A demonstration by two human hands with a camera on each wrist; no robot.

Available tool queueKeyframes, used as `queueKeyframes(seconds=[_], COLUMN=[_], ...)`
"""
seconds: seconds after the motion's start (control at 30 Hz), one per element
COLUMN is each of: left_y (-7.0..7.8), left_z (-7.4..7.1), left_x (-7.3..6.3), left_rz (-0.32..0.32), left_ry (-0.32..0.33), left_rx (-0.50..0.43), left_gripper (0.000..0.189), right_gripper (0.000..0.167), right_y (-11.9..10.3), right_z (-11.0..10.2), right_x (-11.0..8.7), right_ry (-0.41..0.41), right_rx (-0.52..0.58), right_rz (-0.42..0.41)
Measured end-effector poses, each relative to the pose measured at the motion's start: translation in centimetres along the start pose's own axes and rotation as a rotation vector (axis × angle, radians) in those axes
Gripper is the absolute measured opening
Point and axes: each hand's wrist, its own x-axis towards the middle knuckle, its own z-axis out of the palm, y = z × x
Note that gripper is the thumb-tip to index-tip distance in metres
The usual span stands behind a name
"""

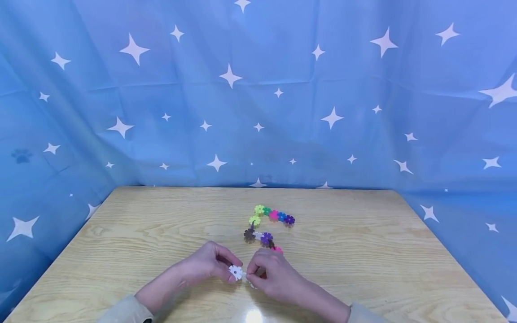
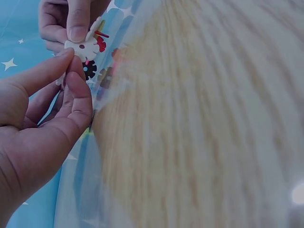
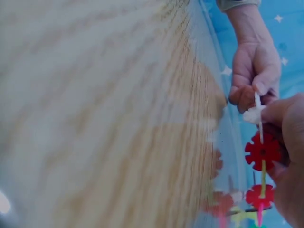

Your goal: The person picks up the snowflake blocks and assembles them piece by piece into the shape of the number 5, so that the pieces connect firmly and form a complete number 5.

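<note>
My left hand [image 1: 210, 262] pinches a white notched snowflake disc [image 1: 235, 272] between thumb and fingers, low over the front of the table. Right beside it, my right hand [image 1: 274, 274] grips a second white snowflake disc [image 3: 254, 115] by its edge. The two white discs meet edge to edge between the fingertips. Below my right thumb, a red snowflake disc [image 3: 262, 149] continues the chain, with another red disc [image 3: 260, 196] farther along. The rest of the linked chain, including a purple disc [image 1: 266, 238], runs out behind my right hand, which partly covers it.
The chain bends back across the wooden table [image 1: 161, 215], past a black disc [image 1: 249, 234] and a yellow-green disc [image 1: 259, 209], to a dark purple disc [image 1: 289, 220] at its far end. A blue star-patterned curtain [image 1: 258, 103] hangs behind and beside the table.
</note>
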Motion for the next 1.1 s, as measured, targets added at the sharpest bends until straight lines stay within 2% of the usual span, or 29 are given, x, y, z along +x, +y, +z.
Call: queueKeyframes(seconds=[0.27,0.53,0.63,0.87,0.93,1.1], left_y=[-0.2,-0.6,-0.5,0.5,0.5,0.3], left_z=[0.3,0.6,0.6,0.4,0.4,0.5], left_x=[0.0,-0.1,-0.1,-0.1,-0.1,-0.3], left_rz=[-0.006,-0.039,-0.034,-0.034,-0.048,-0.084], left_ry=[0.033,0.012,0.022,0.039,0.039,0.025], left_rx=[-0.058,-0.304,-0.293,-0.077,-0.085,-0.243], left_gripper=[0.038,0.039,0.039,0.037,0.037,0.036], right_gripper=[0.021,0.023,0.023,0.022,0.022,0.022], right_y=[0.0,-0.2,-0.3,-0.4,-0.4,-0.7], right_z=[0.2,0.2,0.2,0.3,0.3,0.2], right_x=[0.0,0.0,0.0,0.0,0.0,-0.1], right_ry=[0.081,0.098,0.102,0.095,0.097,0.098], right_rx=[-0.074,-0.072,-0.083,-0.102,-0.102,-0.068], right_rz=[-0.091,-0.044,-0.045,-0.072,-0.075,-0.047])
